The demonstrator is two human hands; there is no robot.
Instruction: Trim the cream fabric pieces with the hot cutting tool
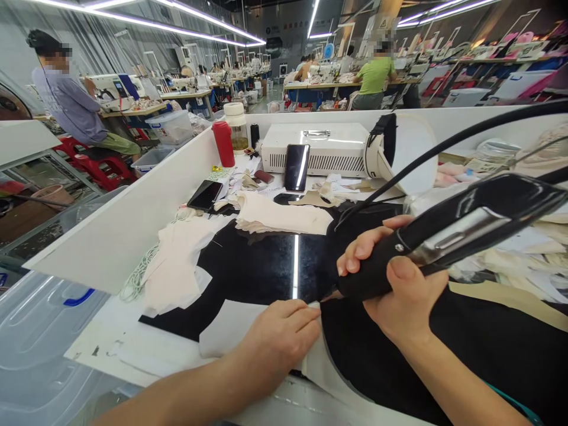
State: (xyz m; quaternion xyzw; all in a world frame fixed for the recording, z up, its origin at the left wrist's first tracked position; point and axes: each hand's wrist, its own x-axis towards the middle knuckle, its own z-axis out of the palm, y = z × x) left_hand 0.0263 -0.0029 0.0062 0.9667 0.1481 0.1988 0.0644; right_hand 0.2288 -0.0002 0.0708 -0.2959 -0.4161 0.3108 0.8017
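Observation:
My right hand point(410, 296) is wrapped round a thick black hand-held tool with a silver lever point(461, 234). A black cable runs from its back end, and its front end points down toward the table near my left hand. My left hand point(284, 331) is closed, with thumb and fingertips pinching the edge of a white fabric piece point(228, 322). This piece lies partly over a glossy black plate point(270, 260), which reflects a ceiling light. What the tool's tip touches is hidden. Black cloth point(381, 349) spreads under my right arm.
Stacked cream fabric pieces point(284, 214) lie at the plate's far edge, more cream pieces point(171, 260) at its left. Behind stand a phone point(297, 168), a white vented box point(315, 142), a red bottle point(223, 144) and a jar point(237, 127). A white partition point(128, 207) borders the left.

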